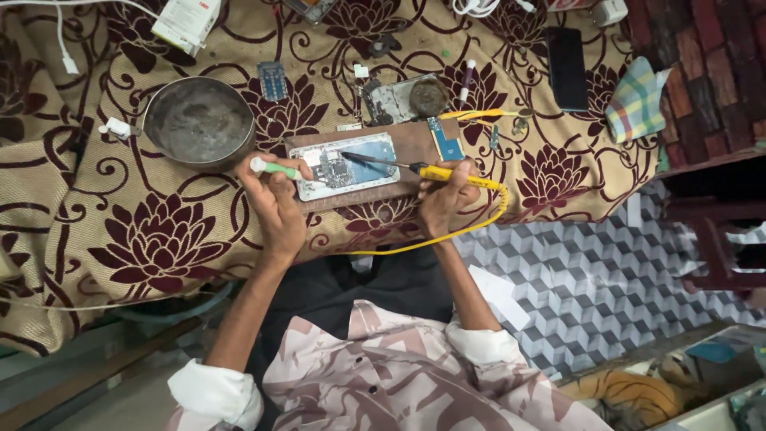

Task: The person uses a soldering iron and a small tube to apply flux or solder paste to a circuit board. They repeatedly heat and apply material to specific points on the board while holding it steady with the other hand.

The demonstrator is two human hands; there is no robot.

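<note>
**Both hands at an opened phone**

Patterned shirt sleeves fill the bottom of the view, forearms reaching up to a cloth-covered table (96, 191). Left hand (275, 203) is clamped on a green-handled tool (275, 168), its tip at the phone's left edge. Right hand (445, 199) grips a yellow soldering iron (415, 168), the dark tip slanting left onto the circuit board. An opened phone (345, 165) lies on a brown board (411, 144), between the hands and just above them. Nearby on the left sits a round metal bowl (199, 121); a yellow cord (479, 227) loops under the right hand.
</note>
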